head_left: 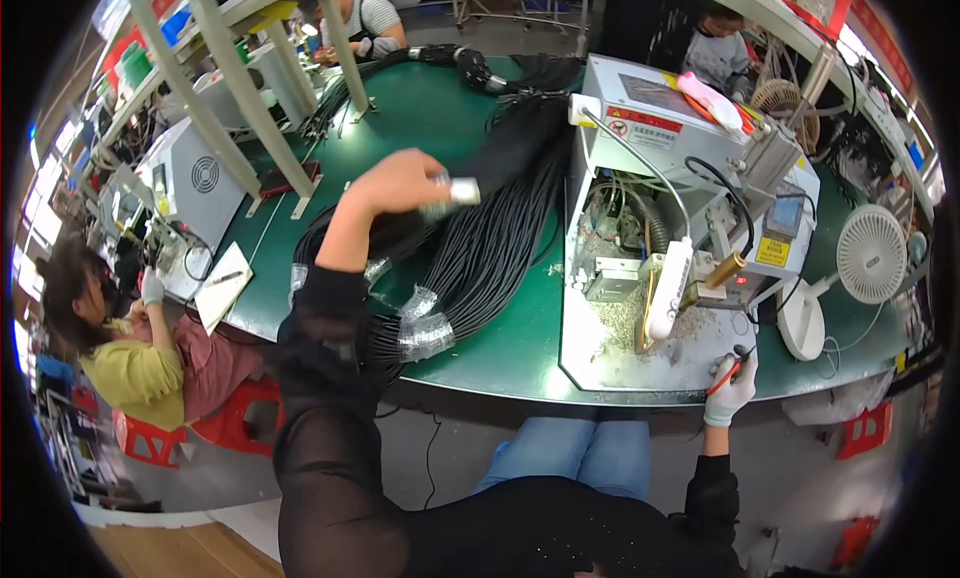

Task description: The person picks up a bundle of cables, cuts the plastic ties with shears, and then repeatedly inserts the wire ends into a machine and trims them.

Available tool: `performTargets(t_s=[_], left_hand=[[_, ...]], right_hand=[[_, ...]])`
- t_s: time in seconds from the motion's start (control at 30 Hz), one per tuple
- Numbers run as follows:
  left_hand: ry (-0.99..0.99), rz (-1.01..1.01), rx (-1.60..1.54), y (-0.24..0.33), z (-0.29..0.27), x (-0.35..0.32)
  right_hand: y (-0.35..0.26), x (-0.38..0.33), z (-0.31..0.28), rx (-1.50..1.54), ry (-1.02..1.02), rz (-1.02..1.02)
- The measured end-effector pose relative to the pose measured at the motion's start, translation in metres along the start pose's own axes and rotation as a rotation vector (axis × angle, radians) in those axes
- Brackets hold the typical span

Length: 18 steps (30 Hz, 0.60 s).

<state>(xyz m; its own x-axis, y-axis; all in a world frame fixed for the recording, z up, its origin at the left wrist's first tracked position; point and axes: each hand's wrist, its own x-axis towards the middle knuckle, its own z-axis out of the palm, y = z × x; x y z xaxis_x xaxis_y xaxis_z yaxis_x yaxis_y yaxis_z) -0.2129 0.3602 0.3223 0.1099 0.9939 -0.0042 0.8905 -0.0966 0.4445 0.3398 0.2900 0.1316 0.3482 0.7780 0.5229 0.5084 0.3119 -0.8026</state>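
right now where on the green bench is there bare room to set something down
Bare green table lies between the black cable bundles and the grey machine; another patch sits beyond the left hand. The machine's tray, scrap-strewn near the right hand, is crowded.

The bare left hand (400, 183) reaches up toward twelve o'clock on a raised arm in a sheer black sleeve, its grip curled closed. The white-gloved right hand (730, 388) sits at four o'clock, fingers pinched shut.
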Motion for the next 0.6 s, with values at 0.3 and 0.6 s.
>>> performTargets(t_s=[0.3, 0.6], left_hand=[[-0.404, 0.127, 0.283, 0.07, 0.092, -0.016], [-0.087, -0.227, 0.143, 0.09, 0.132, -0.026]], right_hand=[[-0.001, 0.004, -0.002, -0.03, -0.078, -0.025], [0.001, 0.0, -0.003, 0.211, -0.136, 0.057]])
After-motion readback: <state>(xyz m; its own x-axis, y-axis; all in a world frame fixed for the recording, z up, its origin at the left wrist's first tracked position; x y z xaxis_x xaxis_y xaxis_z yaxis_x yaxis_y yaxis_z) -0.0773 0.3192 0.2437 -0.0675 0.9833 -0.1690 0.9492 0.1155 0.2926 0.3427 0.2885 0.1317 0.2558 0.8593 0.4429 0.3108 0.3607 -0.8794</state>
